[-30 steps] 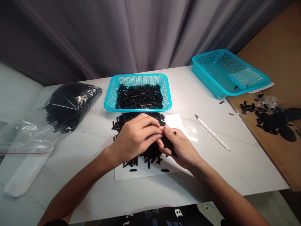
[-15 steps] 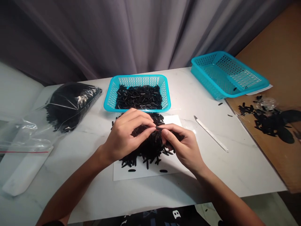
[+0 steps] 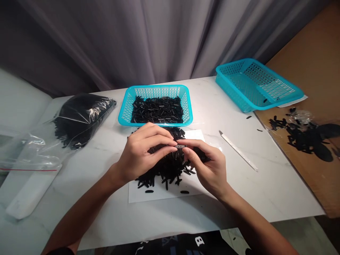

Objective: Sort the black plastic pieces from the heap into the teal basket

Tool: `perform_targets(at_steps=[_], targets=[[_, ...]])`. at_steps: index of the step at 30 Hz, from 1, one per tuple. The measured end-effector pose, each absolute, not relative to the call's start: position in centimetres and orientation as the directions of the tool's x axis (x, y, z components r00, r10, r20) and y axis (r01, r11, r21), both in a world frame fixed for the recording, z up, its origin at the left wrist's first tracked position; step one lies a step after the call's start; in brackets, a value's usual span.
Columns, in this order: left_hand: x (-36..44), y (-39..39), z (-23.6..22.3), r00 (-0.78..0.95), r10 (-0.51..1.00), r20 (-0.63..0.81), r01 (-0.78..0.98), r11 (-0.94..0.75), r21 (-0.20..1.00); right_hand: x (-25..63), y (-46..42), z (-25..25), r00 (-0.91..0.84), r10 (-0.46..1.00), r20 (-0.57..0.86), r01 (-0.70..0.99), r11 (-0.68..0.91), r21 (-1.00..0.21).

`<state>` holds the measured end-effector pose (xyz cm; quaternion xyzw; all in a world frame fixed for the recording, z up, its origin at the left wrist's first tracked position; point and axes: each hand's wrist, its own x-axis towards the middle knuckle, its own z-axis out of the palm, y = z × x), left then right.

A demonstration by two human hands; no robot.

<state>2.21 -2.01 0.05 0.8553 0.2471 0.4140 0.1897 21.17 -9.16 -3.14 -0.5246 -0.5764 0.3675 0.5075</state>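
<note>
Between the fingertips of my left hand [image 3: 148,148] and my right hand [image 3: 207,159] is a small, narrow black piece [image 3: 181,146], pointed at its ends, with a greyish face and dark dots turned up. Both hands pinch it, one at each end. More dark pieces seem to lie under the curled fingers of my right hand, mostly hidden. Below the hands, a heap of similar black pieces [image 3: 170,170] covers much of a white sheet [image 3: 135,196]. Right behind the hands stands a blue basket [image 3: 122,115] holding many such pieces.
To the left lies a clear plastic bag [image 3: 82,113] filled with black pieces. A white pen-like tool [image 3: 239,151] rests on the right. Farther back is a second blue basket [image 3: 249,102], beside cardboard [image 3: 300,177] strewn with black bits.
My hands were close together over a bunch of pieces; they then drew slightly apart with one piece between the fingertips. That piece has since turned from its dark side to its greyish, dotted face.
</note>
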Motion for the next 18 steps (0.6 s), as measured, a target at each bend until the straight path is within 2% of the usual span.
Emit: perform_targets(at_steps=[4,7,18], targets=[[2.20,-2.02,0.04,0.530,0.581,0.617,0.255,-0.804,0.538,21.16,-9.21,-3.17,0.070,0.966,0.248,0.270,0.221,-0.937],[2.21,-2.06,0.02,0.534,0.590,0.606,0.260,-0.796,0.546,21.15,-9.21,-2.99,0.071,0.976,0.204,0.239,0.182,-0.954],[2.26,-2.22,0.23,0.540,0.576,0.614,0.244,-0.805,0.540,20.88,-9.10,-2.28,0.033,0.999,0.014,-0.062,0.016,-0.998]])
